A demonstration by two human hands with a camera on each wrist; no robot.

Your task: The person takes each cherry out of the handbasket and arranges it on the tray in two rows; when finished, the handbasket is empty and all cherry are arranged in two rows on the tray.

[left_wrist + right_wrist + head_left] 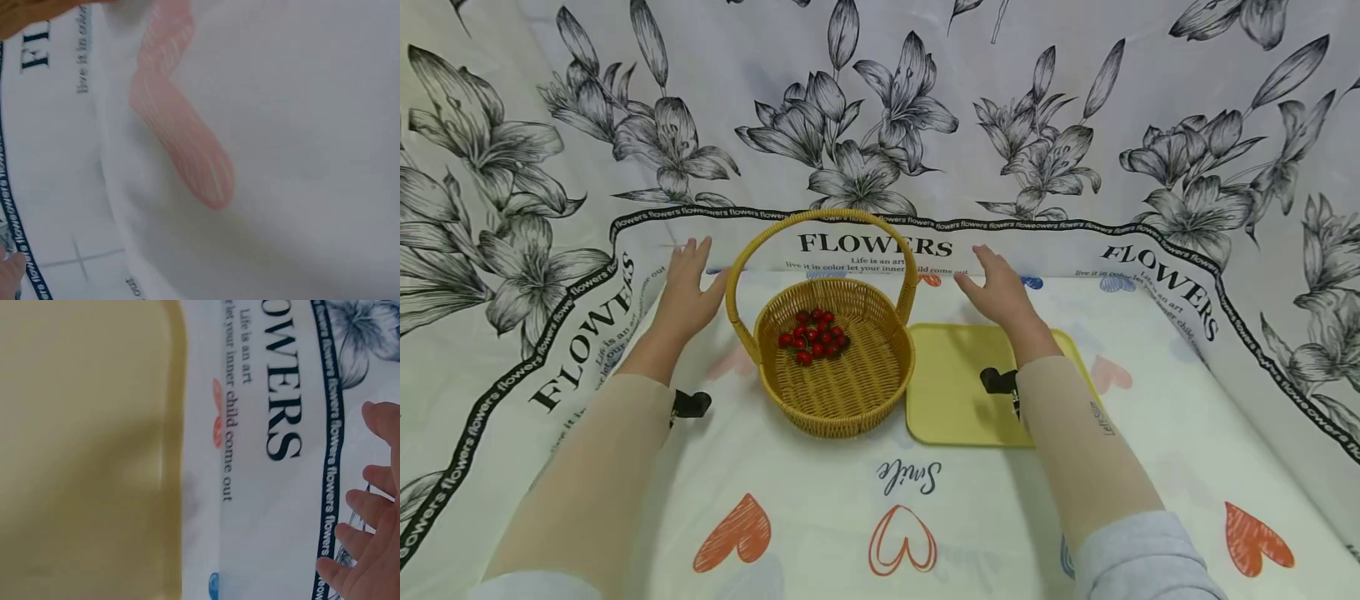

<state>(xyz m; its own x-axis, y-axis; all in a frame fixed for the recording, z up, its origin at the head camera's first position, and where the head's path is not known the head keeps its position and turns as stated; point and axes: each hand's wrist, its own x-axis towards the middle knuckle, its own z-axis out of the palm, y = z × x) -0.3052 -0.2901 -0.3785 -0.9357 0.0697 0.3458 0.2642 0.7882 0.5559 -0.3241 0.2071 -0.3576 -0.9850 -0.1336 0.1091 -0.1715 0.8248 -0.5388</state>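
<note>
A round wicker basket (835, 417) with a tall arched handle stands near the middle of the table. Several red cherries (814, 335) lie together in its left half. To the basket's right is a flat yellow tray (955, 383), which also fills the left of the right wrist view. My left hand (688, 287) is held up just left of the basket handle, fingers spread and holding nothing. Over the tray's far edge hovers my right hand (1000, 292), its fingers extended and nothing in them. Only a fingertip of the left hand shows in the left wrist view.
A white cloth (805, 517) printed with hearts covers the table. Behind and at both sides hangs a flower-printed curtain (1037, 133). A small black device (691, 404) sits at the left wrist, and another (998, 381) at the right.
</note>
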